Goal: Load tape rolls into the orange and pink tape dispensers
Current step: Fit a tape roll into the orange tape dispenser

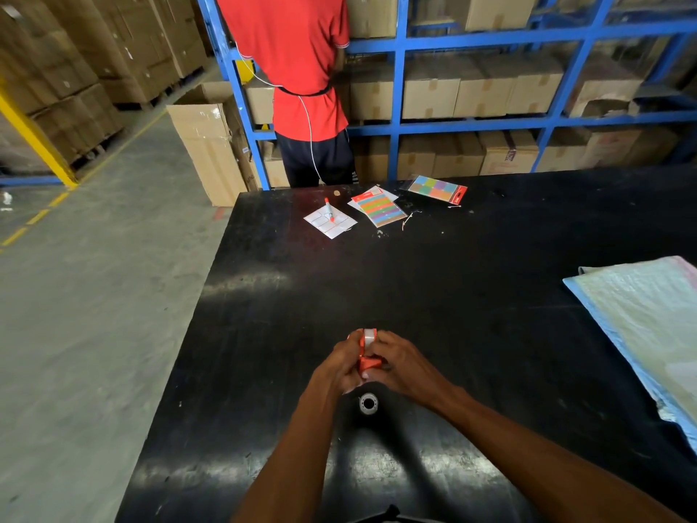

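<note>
Over the black bench (490, 296), the left hand (339, 362) and right hand (401, 366) close from either side on the orange tape dispenser (366, 356), fingers clamped round it. A pale roll seems to sit in its top, though it is too small to be sure. A loose tape roll (368, 403) lies on the bench just beneath the hands.

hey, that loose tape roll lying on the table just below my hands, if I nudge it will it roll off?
Probably not: the tape roll seems to lie flat, core hole up, so it would likely slide on the glossy black table. It looks small and probably light.
</note>
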Motion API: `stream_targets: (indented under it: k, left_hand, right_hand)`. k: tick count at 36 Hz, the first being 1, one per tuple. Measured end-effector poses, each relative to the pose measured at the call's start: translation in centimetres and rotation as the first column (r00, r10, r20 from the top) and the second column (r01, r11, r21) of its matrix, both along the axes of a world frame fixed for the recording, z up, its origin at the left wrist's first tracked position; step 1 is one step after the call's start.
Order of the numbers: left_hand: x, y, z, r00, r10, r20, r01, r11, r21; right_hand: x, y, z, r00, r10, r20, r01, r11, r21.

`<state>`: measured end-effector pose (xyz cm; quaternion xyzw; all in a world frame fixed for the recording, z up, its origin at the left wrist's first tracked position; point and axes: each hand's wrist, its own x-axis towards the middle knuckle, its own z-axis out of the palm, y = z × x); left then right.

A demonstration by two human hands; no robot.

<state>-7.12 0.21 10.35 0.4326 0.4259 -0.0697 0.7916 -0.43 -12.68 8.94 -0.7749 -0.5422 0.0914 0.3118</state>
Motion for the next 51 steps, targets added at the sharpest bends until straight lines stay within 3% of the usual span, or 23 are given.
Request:
stream_targets:
  k: [4,9,15,23,32,38,43,51]
  left_hand:
    - [-0.2,0.0,-0.2,0.997,-0.029,0.068,0.032,0.998,-0.05]
    - [-0.1,0.4,0.0,0.989,-0.006,0.144,0.001,0.999,0.033]
    - [0.2,0.9,0.3,0.993,0.006,0.117,-0.014,0.997,0.069]
    - [-0.2,0.9,0.1,0.99,-0.09,0.112,0.08,0.993,0.09]
    - [-0.1,1.3,0.1,0.991,-0.087,0.105,0.075,0.991,0.109]
    - [0.0,1.4,-0.5,0.991,-0.011,0.134,0.001,0.997,0.071]
    - [0.3,0.9,-0.9,0.974,0.143,0.174,-0.144,0.99,-0.008]
    - [2.2,0.6,-1.1,0.892,0.416,0.179,-0.383,0.904,-0.191]
  right_hand:
    - [-0.5,0.3,0.1,0.997,-0.077,0.029,0.078,0.997,-0.016]
    - [-1.1,0.2,0.0,0.987,-0.16,-0.016,0.161,0.984,0.081]
    - [-1.4,-0.4,0.0,0.924,-0.172,-0.343,0.269,0.928,0.259]
    - [-0.6,-0.9,0.9,0.97,-0.114,-0.215,0.153,0.973,0.175]
    - [-0.1,-0.5,1.3,0.965,-0.093,-0.244,0.139,0.974,0.179]
    - [-0.3,-0.2,1.2,0.962,-0.093,-0.258,0.142,0.974,0.178]
    - [-0.5,0.1,1.5,0.953,-0.094,-0.287,0.152,0.97,0.189]
    - [0.0,0.5,2.4,0.951,-0.114,-0.288,0.181,0.959,0.219]
